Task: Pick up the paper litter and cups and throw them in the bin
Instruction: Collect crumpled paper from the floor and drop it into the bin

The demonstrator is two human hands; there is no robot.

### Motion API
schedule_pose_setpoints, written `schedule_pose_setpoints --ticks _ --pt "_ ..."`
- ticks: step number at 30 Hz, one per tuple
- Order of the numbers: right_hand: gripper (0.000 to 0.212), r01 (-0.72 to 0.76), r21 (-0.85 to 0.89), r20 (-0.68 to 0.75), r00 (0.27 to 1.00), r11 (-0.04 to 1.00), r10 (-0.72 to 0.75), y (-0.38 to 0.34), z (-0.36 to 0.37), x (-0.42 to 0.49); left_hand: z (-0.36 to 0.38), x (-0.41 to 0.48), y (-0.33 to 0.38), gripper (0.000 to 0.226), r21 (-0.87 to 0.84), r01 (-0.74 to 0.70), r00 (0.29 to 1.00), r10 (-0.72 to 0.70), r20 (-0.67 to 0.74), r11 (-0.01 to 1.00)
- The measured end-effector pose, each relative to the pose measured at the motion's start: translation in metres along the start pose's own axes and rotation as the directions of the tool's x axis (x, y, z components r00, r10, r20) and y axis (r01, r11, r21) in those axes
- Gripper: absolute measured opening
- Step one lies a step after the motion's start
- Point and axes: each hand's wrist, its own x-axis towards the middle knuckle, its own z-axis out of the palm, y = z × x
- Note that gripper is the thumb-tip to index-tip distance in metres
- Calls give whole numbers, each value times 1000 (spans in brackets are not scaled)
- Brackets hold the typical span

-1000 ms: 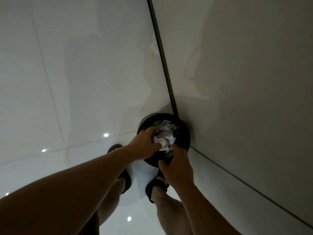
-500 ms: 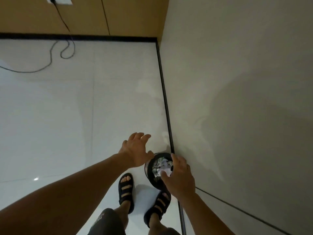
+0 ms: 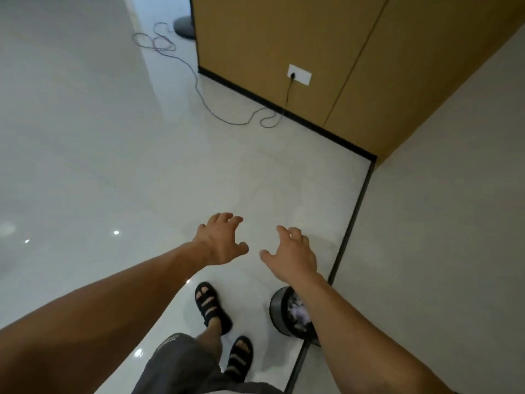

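The bin [image 3: 279, 311] stands at the floor's [image 3: 113, 166] right edge, against the wall [image 3: 440, 223], partly hidden by the right forearm. Crumpled paper [image 3: 298, 312] lies inside; whether cups are among it I cannot tell. The left hand [image 3: 218, 241] and right hand [image 3: 292, 254] hang over the floor beyond the bin, fingers spread and loosely bent, holding nothing. A cable [image 3: 199, 89] trails near the floor's far edge. Paper litter should be light, soft and crushable: pinch any fold or scoop it whole. Cups are likely light and thin-walled, so take them round the body or by the rim, gently.
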Motion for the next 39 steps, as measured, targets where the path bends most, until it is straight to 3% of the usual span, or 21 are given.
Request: schedule_pose_setpoints --ticks 3,7,13,20,23,30,39 --pt "76 156 -94 76 986 983 -149 -68 17 -19 -2 -71 -67 77 -118 176 980 -186 -75 977" --pt "76 394 -195 164 916 898 -366 -177 51 -55 4 -174 -162 76 -276 397 886 -444 -132 875" --pt "75 661 -294 301 750 691 -589 -340 127 -137 27 -324 -294 74 -522 542 685 -706 -181 659" --pt "75 844 -218 444 534 491 -720 -514 250 -251 71 -515 -441 75 -636 677 418 -905 -82 370" --pt "75 903 -172 495 425 394 -758 -570 291 -290 82 -567 -489 76 -674 693 334 -943 -15 256" --pt "76 969 -174 609 248 178 -753 -707 370 -315 91 -633 -586 77 -755 655 168 -982 90 43" --pt "72 976 -102 659 -80 -195 -747 -904 447 -396 58 -731 -694 73 -844 503 -120 -982 148 -189"
